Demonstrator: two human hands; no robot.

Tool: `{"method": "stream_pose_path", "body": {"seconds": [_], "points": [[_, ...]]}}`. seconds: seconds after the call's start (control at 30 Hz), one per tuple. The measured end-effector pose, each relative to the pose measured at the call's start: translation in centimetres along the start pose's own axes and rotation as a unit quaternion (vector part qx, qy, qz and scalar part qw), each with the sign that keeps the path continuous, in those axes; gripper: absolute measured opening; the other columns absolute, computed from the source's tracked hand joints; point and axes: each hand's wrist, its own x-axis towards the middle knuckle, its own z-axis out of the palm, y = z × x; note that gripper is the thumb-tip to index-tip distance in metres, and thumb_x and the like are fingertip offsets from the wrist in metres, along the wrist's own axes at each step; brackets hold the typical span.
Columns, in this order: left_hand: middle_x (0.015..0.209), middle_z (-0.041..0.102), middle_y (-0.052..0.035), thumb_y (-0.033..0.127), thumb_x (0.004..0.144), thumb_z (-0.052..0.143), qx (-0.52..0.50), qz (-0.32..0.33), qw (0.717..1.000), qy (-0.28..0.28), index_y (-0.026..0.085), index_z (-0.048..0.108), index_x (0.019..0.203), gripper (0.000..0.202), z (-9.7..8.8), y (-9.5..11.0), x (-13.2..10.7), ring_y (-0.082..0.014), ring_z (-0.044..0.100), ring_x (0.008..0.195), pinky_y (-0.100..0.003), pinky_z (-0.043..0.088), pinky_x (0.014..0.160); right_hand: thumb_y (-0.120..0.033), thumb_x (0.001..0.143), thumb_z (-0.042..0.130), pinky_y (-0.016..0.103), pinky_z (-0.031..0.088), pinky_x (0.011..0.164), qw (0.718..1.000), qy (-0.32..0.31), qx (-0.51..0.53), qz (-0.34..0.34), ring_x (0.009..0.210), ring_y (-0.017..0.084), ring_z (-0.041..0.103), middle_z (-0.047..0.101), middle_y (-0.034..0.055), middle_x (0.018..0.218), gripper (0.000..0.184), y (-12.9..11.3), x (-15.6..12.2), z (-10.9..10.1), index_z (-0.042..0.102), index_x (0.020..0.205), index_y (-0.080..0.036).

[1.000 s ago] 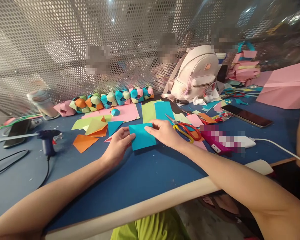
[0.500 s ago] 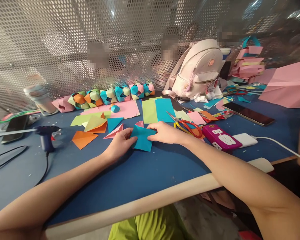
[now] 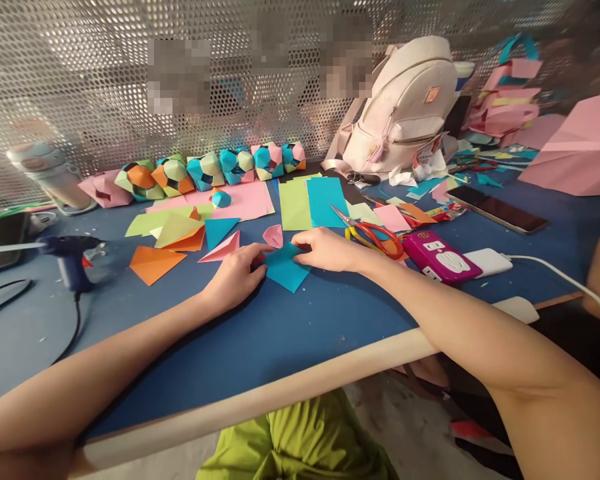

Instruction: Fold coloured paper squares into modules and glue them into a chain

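A teal paper square (image 3: 285, 269) lies folded into a triangle on the blue table (image 3: 290, 333), one corner pointing toward me. My left hand (image 3: 235, 275) presses its left corner with curled fingers. My right hand (image 3: 327, 249) pinches the paper's upper right edge. A small pink folded piece (image 3: 273, 235) lies just behind the teal paper, and a pink triangle (image 3: 223, 248) sits to the left of my left hand.
Red-and-yellow scissors (image 3: 373, 237) lie right of my right hand, then a magenta power strip (image 3: 443, 257) and a white power bank (image 3: 490, 261). Loose coloured sheets (image 3: 310, 202), a row of paper balls (image 3: 215, 168), a glue gun (image 3: 70, 257), a backpack (image 3: 405, 113) and a phone (image 3: 497, 209) surround them.
The flat teal square has been folded into a triangle under both hands. The view has tilted down, so everything on the table sits higher in the frame.
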Motion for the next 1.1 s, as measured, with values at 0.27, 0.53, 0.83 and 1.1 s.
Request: {"method": "stream_pose_path", "body": {"seconds": [0.27,0.53,0.83,1.1], "points": [[0.073,0.063,-0.0022,0.024,0.074,0.054,-0.033,-0.016,0.999,-0.039,0.019,0.064,0.077,0.011,-0.9,-1.2,0.7,-0.0164,0.057,0.065,-0.028,0.045,0.061,-0.006,0.07,0.051,0.024,0.034,0.064,0.997,-0.025,-0.046,-0.063,0.07,0.013,0.048,0.056,-0.0005,0.075,0.011,0.7,-0.2,-0.3,0.053,0.071,-0.018],[0.073,0.061,-0.0009,0.022,0.074,0.054,-0.043,0.013,0.996,-0.072,0.02,0.063,0.073,0.009,-1.3,-1.6,1.1,-0.0144,0.054,0.064,-0.025,0.042,0.059,-0.009,0.079,0.056,0.028,0.041,0.074,0.976,0.038,-0.08,-0.2,0.084,0.017,0.056,0.063,0.0065,0.089,0.011,0.7,-0.2,0.7,0.06,0.087,-0.015],[0.076,0.065,-0.0029,0.034,0.074,0.057,-0.078,0.011,0.983,-0.165,0.02,0.066,0.079,0.018,-2.7,-3.0,2.2,-0.0174,0.057,0.07,-0.027,0.044,0.063,-0.002,0.082,0.049,0.032,0.049,0.074,0.938,0.099,-0.158,-0.291,0.083,0.019,0.057,0.065,0.0092,0.087,0.02,0.9,-0.5,3.0,0.065,0.084,-0.013],[0.078,0.065,-0.0015,0.035,0.072,0.059,-0.11,0.026,0.977,-0.179,0.022,0.068,0.076,0.016,-2.6,-3.7,2.8,-0.0156,0.056,0.067,-0.025,0.043,0.059,-0.006,0.089,0.044,0.036,0.054,0.082,0.944,0.129,-0.11,-0.282,0.097,0.019,0.061,0.068,0.0119,0.104,0.025,1.2,-2.5,3.1,0.067,0.096,-0.014]]}}
